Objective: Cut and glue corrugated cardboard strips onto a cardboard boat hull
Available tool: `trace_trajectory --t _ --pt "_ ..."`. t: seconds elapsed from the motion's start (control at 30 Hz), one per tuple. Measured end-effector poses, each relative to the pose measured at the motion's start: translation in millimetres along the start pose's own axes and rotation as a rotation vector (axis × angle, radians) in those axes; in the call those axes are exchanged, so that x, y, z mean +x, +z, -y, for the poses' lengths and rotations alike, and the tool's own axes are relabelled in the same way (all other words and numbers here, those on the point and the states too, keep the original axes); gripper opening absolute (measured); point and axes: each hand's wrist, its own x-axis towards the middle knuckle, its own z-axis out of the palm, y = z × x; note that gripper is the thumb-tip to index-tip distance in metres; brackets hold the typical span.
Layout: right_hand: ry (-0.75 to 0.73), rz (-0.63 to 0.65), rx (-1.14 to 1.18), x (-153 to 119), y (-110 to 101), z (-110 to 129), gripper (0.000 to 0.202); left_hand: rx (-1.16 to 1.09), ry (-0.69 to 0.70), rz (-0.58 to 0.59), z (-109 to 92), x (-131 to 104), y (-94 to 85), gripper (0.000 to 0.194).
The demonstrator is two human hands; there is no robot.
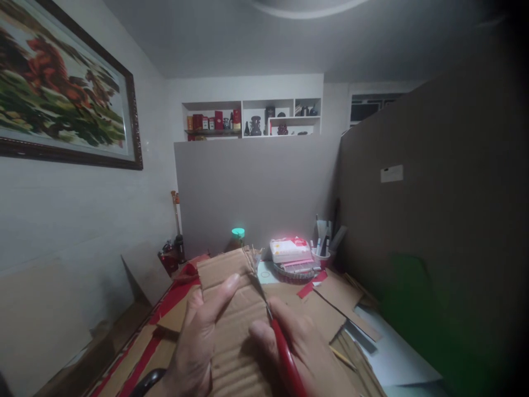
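A piece of corrugated cardboard (231,314) is tilted up in front of me, its ridges running across. My left hand (202,325) grips its left side, thumb on the face. My right hand (289,336) is closed around a red-handled tool (285,353) with a thin metal blade. The blade lies along the board's right edge, near its torn upper corner. Whether the tool is a knife or scissors I cannot tell. My right thumb rests close to the cardboard face. A curved black object (149,380) shows beside my left wrist.
Cardboard scraps (330,309) and a yellow pencil (343,357) lie at the right. Behind stand a basket (295,274) with a wipes pack (289,250), a pen cup (321,256) and a green-topped object (238,232). Grey partitions (256,187) border the table; cardboard strips (140,353) lie left.
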Motion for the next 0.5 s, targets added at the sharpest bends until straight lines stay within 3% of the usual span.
trace_trajectory --t 0.2,0.37,0.5 --pt "-0.001 0.007 0.001 -2.8 -0.9 1.1 0.048 0.044 0.028 -0.039 1.5 1.7 0.2 0.026" --pt "-0.047 -0.098 -0.014 -1.2 -4.9 1.5 0.035 0.108 0.007 0.029 5.3 -1.2 2.4 0.031" --pt "-0.013 -0.067 0.017 1.3 -4.5 -0.9 0.043 0.097 0.001 0.046 7.3 -1.9 2.9 0.031"
